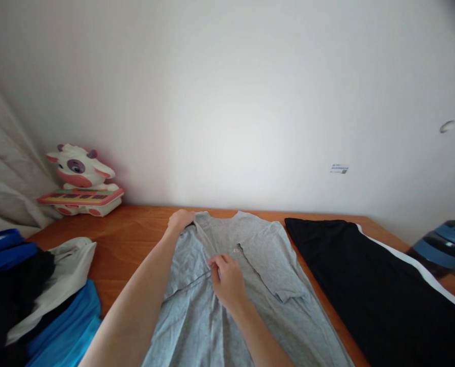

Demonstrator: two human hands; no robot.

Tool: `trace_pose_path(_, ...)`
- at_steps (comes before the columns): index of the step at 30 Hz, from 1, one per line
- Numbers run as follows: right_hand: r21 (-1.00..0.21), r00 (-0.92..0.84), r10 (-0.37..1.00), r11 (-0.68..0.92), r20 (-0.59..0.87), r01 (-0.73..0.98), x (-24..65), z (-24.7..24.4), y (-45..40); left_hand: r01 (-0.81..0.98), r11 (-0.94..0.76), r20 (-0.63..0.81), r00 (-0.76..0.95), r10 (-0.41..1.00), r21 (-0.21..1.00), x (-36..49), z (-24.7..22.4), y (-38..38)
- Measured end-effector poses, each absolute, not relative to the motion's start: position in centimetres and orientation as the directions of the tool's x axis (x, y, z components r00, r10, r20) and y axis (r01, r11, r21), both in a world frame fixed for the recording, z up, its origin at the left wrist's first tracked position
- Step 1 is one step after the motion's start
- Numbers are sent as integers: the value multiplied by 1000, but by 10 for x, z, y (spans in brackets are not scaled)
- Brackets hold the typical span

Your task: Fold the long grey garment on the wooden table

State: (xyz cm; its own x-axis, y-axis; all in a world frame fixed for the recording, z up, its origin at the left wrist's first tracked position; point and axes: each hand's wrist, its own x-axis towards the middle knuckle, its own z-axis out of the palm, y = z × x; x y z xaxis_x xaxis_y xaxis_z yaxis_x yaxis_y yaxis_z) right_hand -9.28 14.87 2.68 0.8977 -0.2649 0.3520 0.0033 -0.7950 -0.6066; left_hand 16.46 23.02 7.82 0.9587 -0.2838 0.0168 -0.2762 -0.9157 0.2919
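Note:
A grey T-shirt [273,326] lies spread on the wooden table with its neckline toward the wall. Its right-hand sleeve is folded inward over the body, and the left side is also turned in, with wrinkles. My left hand [181,220] is at the shirt's far left shoulder, closed on the fabric there, its fingertips partly hidden. Nearer the middle, my right hand [229,283] pinches the edge of the left sleeve between thumb and fingers. Small lettering shows on the chest just right of that hand.
Black trousers [349,275] with a white stripe lie along the right. A blue-lidded container [443,244] stands at the far right. On the left sit a pile of clothes [67,300] and a cow-shaped toy keyboard [82,196]. The white wall [227,112] borders the table's back edge.

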Motion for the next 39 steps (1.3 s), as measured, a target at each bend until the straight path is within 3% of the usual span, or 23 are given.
trace_pose_path(5, -535, 897, -293, -841, 331, -77, -92, 26, 154, -344, -883, 104, 939, -328, 320, 160, 60, 238)
trace_pose_path(10, -483, 839, -447, -835, 312, -265, -94, 29, 153, -625, -724, 277, 780, -561, 293, 115, 29, 241)
trace_pose_path(13, -442, 879, -327, -884, 347, -155, -96, 29, 151, -751, -636, 328, 655, -681, 178, 97, 14, 242)
trace_pose_path(16, -427, 938, -142, -904, 316, 7, -99, 26, 152, -726, -686, 293, 669, -683, 57, 98, 4, 236)
trace_pose_path(19, -446, 952, -164, -894, 258, -33, -100, 24, 154, -675, -737, 251, 720, -647, 39, 108, 2, 227)
trace_pose_path(26, -460, 958, -152, -888, 242, -24, -91, 26, 141, -703, -711, 338, 674, -657, 22, 103, 19, 222)
trace_pose_path(30, -563, 929, -139, -822, 343, 85, -89, 20, 137, -718, -696, 310, 657, -687, -20, 75, 15, 248)
trace_pose_path(33, -764, 867, -241, -608, 436, 215, -90, 18, 127, -734, -679, 276, 649, -709, -16, 58, 5, 273)
trace_pose_path(36, -891, 882, -298, -385, 365, 239, -95, 24, 100, -756, -654, 255, 639, -726, 31, 50, -1, 288)
trace_pose_path(39, -832, 880, -294, -524, 374, 179, -103, 34, 64, -733, -677, 237, 672, -702, 71, 45, 4, 289)
